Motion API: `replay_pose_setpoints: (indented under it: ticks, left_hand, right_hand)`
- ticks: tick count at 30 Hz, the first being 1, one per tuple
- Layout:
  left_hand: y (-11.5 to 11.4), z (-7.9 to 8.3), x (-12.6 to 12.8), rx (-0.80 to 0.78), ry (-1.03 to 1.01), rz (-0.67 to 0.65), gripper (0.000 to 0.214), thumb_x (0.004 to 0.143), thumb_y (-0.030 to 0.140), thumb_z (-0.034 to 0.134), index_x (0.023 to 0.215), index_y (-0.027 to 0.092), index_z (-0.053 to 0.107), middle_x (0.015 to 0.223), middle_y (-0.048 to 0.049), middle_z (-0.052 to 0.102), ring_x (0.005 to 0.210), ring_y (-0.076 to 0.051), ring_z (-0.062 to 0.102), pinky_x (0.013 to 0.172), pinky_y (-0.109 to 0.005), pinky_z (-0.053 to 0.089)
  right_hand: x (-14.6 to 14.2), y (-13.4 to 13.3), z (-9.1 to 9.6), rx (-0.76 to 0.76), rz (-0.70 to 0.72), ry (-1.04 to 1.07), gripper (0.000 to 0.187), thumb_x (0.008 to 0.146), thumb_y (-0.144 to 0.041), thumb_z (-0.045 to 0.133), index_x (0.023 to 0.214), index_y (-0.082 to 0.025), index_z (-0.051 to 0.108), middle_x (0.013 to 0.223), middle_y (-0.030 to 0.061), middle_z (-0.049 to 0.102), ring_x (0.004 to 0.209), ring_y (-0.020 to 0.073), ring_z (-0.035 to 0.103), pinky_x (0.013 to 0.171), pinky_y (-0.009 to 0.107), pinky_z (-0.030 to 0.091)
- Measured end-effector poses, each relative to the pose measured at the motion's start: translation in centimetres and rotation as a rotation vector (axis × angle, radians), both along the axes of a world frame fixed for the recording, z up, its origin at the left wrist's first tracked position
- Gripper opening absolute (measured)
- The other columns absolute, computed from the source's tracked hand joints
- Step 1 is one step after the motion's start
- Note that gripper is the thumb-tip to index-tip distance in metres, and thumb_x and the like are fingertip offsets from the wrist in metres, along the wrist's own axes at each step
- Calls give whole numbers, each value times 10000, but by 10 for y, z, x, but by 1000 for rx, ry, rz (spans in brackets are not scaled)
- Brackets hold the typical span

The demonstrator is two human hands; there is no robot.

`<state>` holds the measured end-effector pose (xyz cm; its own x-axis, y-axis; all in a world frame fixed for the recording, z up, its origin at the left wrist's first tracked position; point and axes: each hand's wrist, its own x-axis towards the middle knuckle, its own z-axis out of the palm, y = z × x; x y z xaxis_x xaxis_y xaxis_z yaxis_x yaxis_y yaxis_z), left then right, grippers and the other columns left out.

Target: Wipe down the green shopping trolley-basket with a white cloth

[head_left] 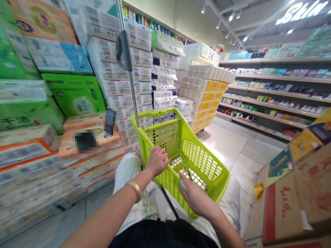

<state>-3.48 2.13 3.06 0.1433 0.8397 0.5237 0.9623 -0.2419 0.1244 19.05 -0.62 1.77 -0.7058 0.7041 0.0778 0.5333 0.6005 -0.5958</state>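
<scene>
Basket point(219, 182) rim at both hands point(157, 161); tiled floor point(227, 137) opens right.

Vivid lime green is being shown by the shopping basket point(219, 187), whose walls are being patterned by rows of small openings. Its pole point(136, 100) is being seen in silver, its grip point(126, 48) in grey. Gold is being displayed by a bangle point(136, 190), white by the trousers point(126, 172), black by a garment point(162, 234). At left, bright green packs point(73, 93) are being topped by a blue-and-white pack point(59, 53) and an orange pack point(43, 20). White stacked packs point(116, 51) are being patterned with dark barcodes. Farther back, bundles point(209, 100) are being banded in yellow. At right, a brown carton point(287, 210) is being marked with red script.
</scene>
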Motion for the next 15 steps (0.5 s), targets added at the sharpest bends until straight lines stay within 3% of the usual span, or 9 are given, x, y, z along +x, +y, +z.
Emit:
replay_pose_setpoints:
  ticks: [3,7,10,15]
  left_hand:
    - [2,0,0,-4,4,-4,283,871,216,409,673,219,612,752,-30,569,834,-205,475,952,-433,334]
    - [7,1,-5,-23,63,-24,300,880,222,396,680,219,620,752,-36,575,827,-210,477,922,-438,339]
    - [16,4,-11,-46,105,-55,310,879,225,397,668,215,624,730,-38,577,806,-209,478,895,-438,346]
    - [36,6,-20,-70,128,-91,323,866,228,409,636,210,635,712,-48,581,780,-206,482,865,-433,373]
  right_hand:
    - [-24,12,16,-4,10,-64,510,920,-200,410,1414,-83,369,1278,213,588,1161,263,594,976,392,451]
    - [-48,22,31,-24,20,-79,512,915,-192,412,1413,-82,362,1331,218,546,1178,266,584,984,394,445]
    - [-38,17,25,9,-4,-67,525,911,-181,397,1422,-76,344,1367,226,509,1210,267,561,1003,406,438]
    - [-2,2,-2,27,-56,-28,555,914,-203,401,1453,-115,305,1413,189,475,1256,243,526,1031,384,428]
